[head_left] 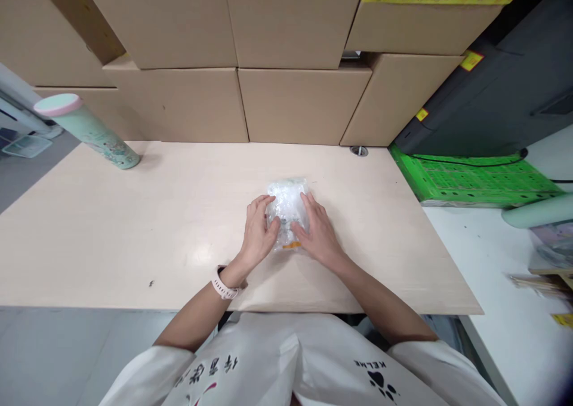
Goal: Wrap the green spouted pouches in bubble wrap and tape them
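A small package in clear bubble wrap (289,206), with a strip of orange at its near edge, rests on the pale wooden table in front of me. My left hand (259,231) grips its left side, the thumb lying over the near part. From the right, my right hand (319,231) holds the other side, with its thumb on top and its fingers along the edge. What is inside the wrap cannot be made out. A pale pink watch band (222,285) circles my left wrist.
Cardboard boxes (304,104) are stacked along the back of the table (134,227). A mint-green tumbler (92,132) with a pink lid stands at the left. To the right are a green plastic crate (474,176), a dark grey case (505,89) and a white surface (465,245).
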`<state>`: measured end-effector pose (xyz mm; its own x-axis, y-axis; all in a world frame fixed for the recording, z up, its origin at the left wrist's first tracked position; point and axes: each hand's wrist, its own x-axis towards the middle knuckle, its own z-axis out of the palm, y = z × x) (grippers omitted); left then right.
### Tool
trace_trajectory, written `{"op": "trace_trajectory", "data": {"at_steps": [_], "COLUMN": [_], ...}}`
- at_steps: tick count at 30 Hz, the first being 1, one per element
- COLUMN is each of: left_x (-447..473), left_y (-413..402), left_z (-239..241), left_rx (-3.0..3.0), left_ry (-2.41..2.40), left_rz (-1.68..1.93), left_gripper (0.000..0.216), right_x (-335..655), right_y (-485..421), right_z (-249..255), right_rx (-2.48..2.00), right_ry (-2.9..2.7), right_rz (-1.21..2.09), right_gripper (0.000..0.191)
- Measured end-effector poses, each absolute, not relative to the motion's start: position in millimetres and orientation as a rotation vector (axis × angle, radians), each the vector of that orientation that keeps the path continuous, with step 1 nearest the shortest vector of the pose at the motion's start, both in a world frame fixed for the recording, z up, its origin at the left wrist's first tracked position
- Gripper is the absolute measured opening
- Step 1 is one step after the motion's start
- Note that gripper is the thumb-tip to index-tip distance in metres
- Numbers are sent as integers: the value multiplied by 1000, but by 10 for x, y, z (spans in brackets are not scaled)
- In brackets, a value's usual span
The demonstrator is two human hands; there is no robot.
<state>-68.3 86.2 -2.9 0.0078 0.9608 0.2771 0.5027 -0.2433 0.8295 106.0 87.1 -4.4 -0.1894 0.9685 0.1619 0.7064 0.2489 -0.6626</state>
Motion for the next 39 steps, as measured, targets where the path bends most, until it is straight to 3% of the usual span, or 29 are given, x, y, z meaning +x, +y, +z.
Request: {"op": "trace_trajectory", "data": {"at_steps": [6,9,15,18,21,25,29,33,39], "left_x": [-630,-604,-502,-529,-616,-634,-500,-463,-709], "left_y": [817,789,794,844,888,838,719,699,881], "left_z": [-19,21,74,58,36,8,-86,-160,-104], "left_rx": [1714,1545,1016,834,913,1695,2301,2357,1733], "left_ry": [1411,1305,740,797,1179,1490,1372,1386,1456], "left_rz": [1205,1266,1184,1177,1181,1208,842,741,1259], "left_gripper": [42,44,60,76,97,76,73,68,72], "right_x": [1235,1218,1097,1120,1232,1399,1404,1380,1818], "right_y": [1070,1064,811,809,912,1013,963,917,1161], "right_z": [-109,4,325,361,354,354,339,367,406], "right_rx": [-1510,-1333,-943,-887,-875,-890,-898,-878,-920], "right_ry": [-1519,-1262,-1486,-1382,-1085,-936,-973,-976,-753], "right_rz": [778,826,790,909,1004,1010,1065,1059,655], "right_gripper": [36,30,17,16,19,23,25,24,29]}}
